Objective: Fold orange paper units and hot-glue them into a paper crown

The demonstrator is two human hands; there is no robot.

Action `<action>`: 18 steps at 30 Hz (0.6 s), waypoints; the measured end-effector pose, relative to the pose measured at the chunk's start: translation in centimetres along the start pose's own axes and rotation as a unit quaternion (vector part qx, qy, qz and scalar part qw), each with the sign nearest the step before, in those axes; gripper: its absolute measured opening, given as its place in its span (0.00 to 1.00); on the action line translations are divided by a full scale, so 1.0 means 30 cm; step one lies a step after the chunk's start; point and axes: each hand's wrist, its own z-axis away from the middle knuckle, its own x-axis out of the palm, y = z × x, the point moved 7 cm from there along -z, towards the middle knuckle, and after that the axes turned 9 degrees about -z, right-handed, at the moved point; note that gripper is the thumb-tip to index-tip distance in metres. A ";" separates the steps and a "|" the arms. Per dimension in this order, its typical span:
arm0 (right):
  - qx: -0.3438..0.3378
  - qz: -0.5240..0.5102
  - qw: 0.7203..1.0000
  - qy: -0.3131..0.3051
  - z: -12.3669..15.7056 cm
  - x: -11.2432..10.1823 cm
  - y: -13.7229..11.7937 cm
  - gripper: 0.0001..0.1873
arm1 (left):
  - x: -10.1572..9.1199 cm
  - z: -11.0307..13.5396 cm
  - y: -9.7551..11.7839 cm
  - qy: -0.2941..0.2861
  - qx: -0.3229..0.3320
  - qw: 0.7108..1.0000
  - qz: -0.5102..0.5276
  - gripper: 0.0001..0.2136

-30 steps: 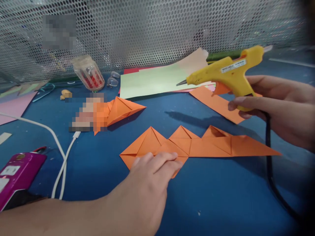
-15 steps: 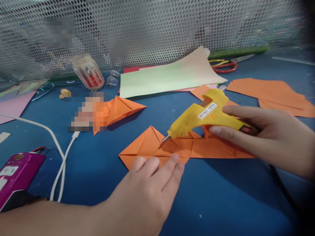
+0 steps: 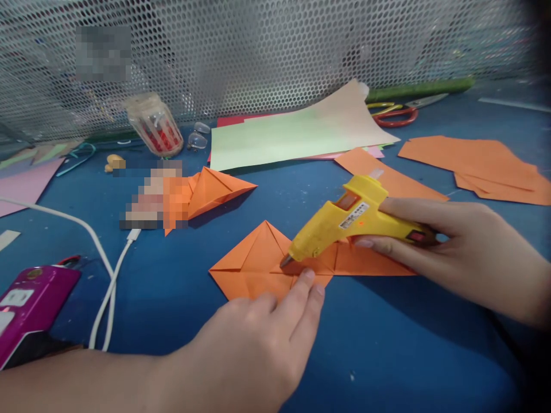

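I log right hand (image 3: 451, 252): fingers wrapped round yellow glue gun (image 3: 344, 221), nozzle touching folded orange paper (image 3: 253, 261) | left hand (image 3: 258, 338): fingers flat, close together, holding nothing, tips pressing paper's near edge | paper: flat, mid blue table (image 3: 387, 344)

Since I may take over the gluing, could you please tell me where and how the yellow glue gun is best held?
Probably by its handle, from the right, as the right hand grips it. The yellow glue gun tilts with its nozzle pointing left and down at the folded orange paper, so the handle lies farthest from the tip.
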 end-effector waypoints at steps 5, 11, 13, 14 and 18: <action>-0.073 -0.078 0.993 0.048 -0.006 -0.032 -0.062 0.18 | 0.002 -0.002 0.003 -0.002 -0.008 1.000 0.006 0.30; -0.087 -0.022 0.993 0.081 -0.008 -0.043 -0.084 0.19 | -0.005 -0.006 0.000 0.018 -0.021 1.000 0.010 0.28; -0.112 -0.011 0.989 0.091 -0.003 -0.046 -0.091 0.17 | -0.008 -0.005 0.000 0.018 -0.019 1.000 0.009 0.29; -0.110 -0.011 0.989 0.094 -0.001 -0.046 -0.088 0.16 | -0.009 -0.005 0.001 0.018 -0.018 1.000 0.008 0.29; -0.070 -0.010 0.993 0.091 0.008 -0.034 -0.079 0.15 | -0.015 -0.005 -0.002 0.024 -0.017 1.000 -0.003 0.30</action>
